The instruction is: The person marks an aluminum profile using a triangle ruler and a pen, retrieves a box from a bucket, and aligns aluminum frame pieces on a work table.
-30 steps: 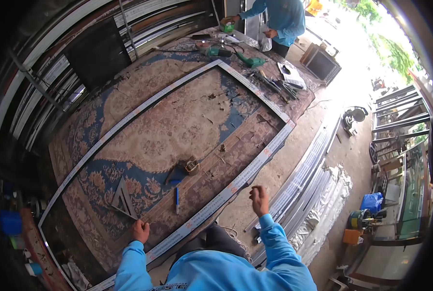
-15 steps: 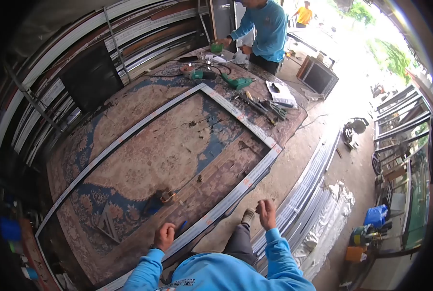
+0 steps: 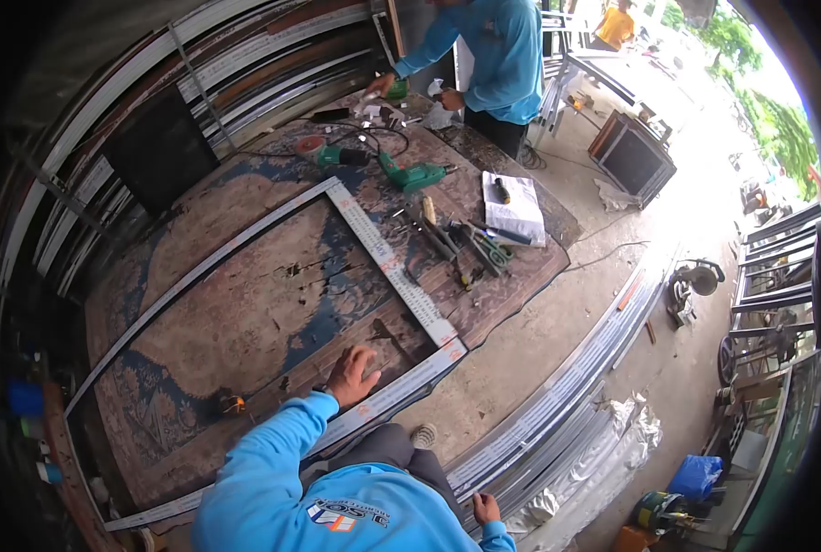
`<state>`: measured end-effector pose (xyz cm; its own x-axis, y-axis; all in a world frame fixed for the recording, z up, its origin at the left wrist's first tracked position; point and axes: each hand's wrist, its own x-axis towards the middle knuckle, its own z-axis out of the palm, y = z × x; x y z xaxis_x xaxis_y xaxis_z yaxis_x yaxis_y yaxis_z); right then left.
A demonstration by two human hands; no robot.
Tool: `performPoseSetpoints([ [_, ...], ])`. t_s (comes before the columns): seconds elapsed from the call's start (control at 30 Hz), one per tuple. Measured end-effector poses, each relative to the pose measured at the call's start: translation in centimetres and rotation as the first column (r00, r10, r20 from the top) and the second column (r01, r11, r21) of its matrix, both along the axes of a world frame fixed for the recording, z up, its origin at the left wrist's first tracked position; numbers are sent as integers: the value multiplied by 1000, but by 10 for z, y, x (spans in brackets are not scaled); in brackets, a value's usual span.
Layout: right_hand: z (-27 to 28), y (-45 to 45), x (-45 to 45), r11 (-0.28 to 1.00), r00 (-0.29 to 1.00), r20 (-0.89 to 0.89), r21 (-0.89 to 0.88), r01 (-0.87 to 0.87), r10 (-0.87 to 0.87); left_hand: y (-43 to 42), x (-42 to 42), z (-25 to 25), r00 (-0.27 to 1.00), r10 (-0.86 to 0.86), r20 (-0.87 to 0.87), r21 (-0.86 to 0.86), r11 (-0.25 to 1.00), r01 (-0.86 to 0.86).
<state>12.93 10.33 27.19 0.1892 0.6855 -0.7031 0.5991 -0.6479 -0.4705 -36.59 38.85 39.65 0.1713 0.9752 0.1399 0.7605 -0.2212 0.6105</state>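
Observation:
My left hand is over the near long side of a white, rectangular metal frame, with fingers spread and nothing visible in them. The frame lies flat on a worn patterned carpet that covers the work table, and red marks show at its corner. Down by my right side hangs my right hand, fingers curled; what they hold, if anything, is hidden. An orange-and-black tape measure rests on the carpet inside the frame.
Beyond the frame lie a green drill, an angle grinder, pliers and a white paper. A co-worker stands at the far end. Long metal profiles lie on the floor to the right.
My view has shifted toward the far end of the table. My left hand has moved forward along the frame and opened; the blue pen beside it no longer shows. My right hand has dropped lower.

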Motion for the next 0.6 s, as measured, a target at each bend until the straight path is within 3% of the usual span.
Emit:
performPoseSetpoints([
  [0.07, -12, 6, 27, 991, 984, 122, 52, 127, -132, 53, 12, -4, 1000, -13, -6, 43, 999, 13],
  [0.17, -30, 26, 59, 859, 859, 11, 27, 511, -512, 143, 23, -26, 999, -31, 44, 42, 999, 29],
  [0.2, -12, 38, 61, 799, 797, -74, 4, 602, -600, 176, 25, -35, 997, -34, 69, 81, 996, 29],
  [0.33, 38, 70, 64, 845, 859, -44, 159, 510, -510, 339, 46, -55, 999, 19, 37, 148, 989, -24],
  [0.43, 48, 70, 63, 830, 831, 3, 56, 555, -556, 448, 58, -74, 976, 124, 177, 102, 984, -143],
  [0.47, 42, 61, 64, 854, 853, 20, -6, 521, -521, 479, 60, -61, 980, 170, 106, 49, 983, -176],
  [0.57, 34, 58, 62, 919, 921, 96, -85, 385, -377, 562, 52, -38, 952, 262, -157, 115, 963, -245],
  [0.6, 35, 58, 56, 936, 938, 123, -101, 337, -325, 592, 45, -60, 952, 281, -120, 180, 950, -257],
])
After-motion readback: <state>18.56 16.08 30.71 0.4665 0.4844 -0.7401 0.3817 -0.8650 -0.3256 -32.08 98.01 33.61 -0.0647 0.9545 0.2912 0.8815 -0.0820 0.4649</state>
